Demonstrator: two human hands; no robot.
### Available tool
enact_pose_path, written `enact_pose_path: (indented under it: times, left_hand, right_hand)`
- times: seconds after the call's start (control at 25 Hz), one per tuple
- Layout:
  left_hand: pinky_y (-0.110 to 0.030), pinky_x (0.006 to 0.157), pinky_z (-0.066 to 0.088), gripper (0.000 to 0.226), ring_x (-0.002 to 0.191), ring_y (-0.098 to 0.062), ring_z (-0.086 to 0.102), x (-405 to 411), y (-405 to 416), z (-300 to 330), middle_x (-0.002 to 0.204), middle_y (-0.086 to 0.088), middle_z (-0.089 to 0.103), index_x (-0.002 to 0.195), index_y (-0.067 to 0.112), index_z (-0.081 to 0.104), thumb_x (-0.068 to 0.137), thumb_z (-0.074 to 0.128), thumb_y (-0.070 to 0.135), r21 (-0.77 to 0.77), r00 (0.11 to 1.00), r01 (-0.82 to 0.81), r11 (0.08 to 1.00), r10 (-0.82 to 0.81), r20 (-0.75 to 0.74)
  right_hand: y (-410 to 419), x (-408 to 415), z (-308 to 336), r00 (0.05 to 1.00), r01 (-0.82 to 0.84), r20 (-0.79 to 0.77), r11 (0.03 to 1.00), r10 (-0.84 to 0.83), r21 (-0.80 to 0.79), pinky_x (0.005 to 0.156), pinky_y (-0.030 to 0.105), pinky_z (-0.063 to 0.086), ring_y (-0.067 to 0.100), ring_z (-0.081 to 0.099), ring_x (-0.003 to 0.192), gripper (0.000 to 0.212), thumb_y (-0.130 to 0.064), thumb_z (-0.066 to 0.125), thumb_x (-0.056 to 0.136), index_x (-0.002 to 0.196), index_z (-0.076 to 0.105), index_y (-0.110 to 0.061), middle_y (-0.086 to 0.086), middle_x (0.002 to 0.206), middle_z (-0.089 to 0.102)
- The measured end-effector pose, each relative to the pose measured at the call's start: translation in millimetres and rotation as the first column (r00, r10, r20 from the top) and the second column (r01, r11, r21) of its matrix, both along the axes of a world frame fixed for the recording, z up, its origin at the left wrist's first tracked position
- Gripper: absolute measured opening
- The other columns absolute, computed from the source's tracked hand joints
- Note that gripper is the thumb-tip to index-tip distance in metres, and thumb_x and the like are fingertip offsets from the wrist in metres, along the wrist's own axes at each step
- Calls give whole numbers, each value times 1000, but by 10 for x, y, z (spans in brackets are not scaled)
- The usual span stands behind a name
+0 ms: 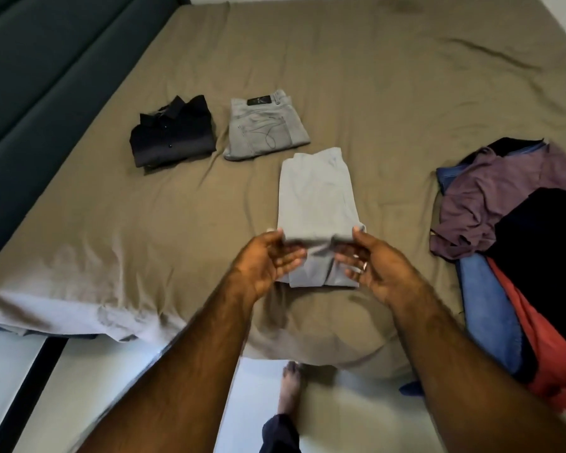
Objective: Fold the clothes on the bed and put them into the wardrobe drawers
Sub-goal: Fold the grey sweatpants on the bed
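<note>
The bed [356, 93] fills most of my view, covered in an olive-brown sheet [144, 230] that wrinkles toward the near edge. Along its left side runs a dark teal padded headboard [36, 80]. Below the near edge I see pale floor [23, 371] and my bare foot [290, 387].

At the right edge of the bed lies the unfolded pile of clothes [517, 256]: a black garment [549, 243] on top, a mauve shirt [481, 204] crumpled beside it, blue jeans [487, 315] under both, and a red-orange piece [549, 361] nearest me.

In the middle, just in front of me, lies the light grey garment [317, 197], folded into a narrow rectangle running away from me. Its near end is raised off the sheet and doubled over in my hands. My left hand [268, 259] grips the left corner of that end, thumb on top and fingers curled beneath. My right hand [373, 259] grips the right corner the same way, with a ring showing on one finger.

Farther up the bed, well apart from my hands, two finished pieces lie side by side: folded grey jeans [265, 129] with the back pocket and waistband patch up, and to their left a folded black button shirt [172, 132], collar toward the far side.
</note>
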State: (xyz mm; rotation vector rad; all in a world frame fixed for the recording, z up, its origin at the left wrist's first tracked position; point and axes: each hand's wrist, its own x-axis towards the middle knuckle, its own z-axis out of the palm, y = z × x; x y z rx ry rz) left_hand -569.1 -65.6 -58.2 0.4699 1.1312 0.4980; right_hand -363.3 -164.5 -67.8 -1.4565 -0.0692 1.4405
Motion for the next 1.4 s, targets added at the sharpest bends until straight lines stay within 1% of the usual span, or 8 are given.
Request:
enact_pose_path:
  times: [0.16,0.32,0.52,0.8,1.04,1.2,1.28,1.4]
  left_hand:
    - [-23,70,51,41,78,-7,66,187,353,-267,88,11,70,123,7,66,101,68,42,298,911,200,933,-65,-408]
    - [-37,76,63,108,98,-30,73,77,402,-1155,119,-10,73,125,6,63,47,85,77,75,686,372,925,-220,-694]
    - [-20,40,40,71,54,-19,57,246,522,-1397,83,-8,69,110,0,70,59,97,42,22,802,237,971,-183,-569]
    - [-27,48,51,41,69,-27,74,50,303,-959,98,-19,79,119,3,69,84,81,20,-268,839,298,916,-386,-384]
    - [-28,52,60,40,68,-26,76,313,934,-309,88,-15,77,126,4,68,97,64,31,-152,981,138,979,-156,-115]
    - [-40,87,59,51,105,-27,74,678,1589,-157,129,-13,73,131,19,65,100,58,60,150,999,-45,988,47,-8]
    - [-33,79,56,48,94,-19,70,721,1836,-385,128,-17,71,121,17,67,96,66,59,263,956,-16,965,92,-279]
    - [-37,78,61,71,93,-31,72,717,1986,-919,110,-14,74,107,6,67,76,79,68,84,724,186,979,-79,-685]
  right_hand:
    - [230,229,-448,933,8,358,996,23,-85,65,31,48,23,62,83,24,-39,72,97,98,66,-16,6,90,64]
    - [141,226,-1066,913,16,390,945,119,-326,60,36,50,27,58,67,48,-52,81,85,85,67,-6,12,74,61]
    - [496,226,-1219,947,-13,287,914,141,-405,51,31,44,22,51,53,58,-54,89,76,89,73,0,13,64,67]
    - [332,280,-828,891,-243,159,742,426,-625,46,24,37,20,51,48,44,-34,87,74,100,71,-3,13,73,70]
    - [860,459,-98,997,-72,20,980,77,-183,50,27,43,17,62,58,26,-29,73,93,112,72,-11,5,76,74]
    - [1499,752,25,986,113,109,985,-128,132,82,36,58,22,73,107,35,-43,68,99,124,70,-18,-2,118,76]
    - [1628,834,-190,879,13,472,993,-67,117,91,34,54,21,67,119,49,-36,78,94,138,63,-20,-4,132,68]
    - [1636,707,-788,264,-373,944,923,200,-91,109,40,46,27,53,135,82,-33,83,81,154,48,-18,5,154,51]
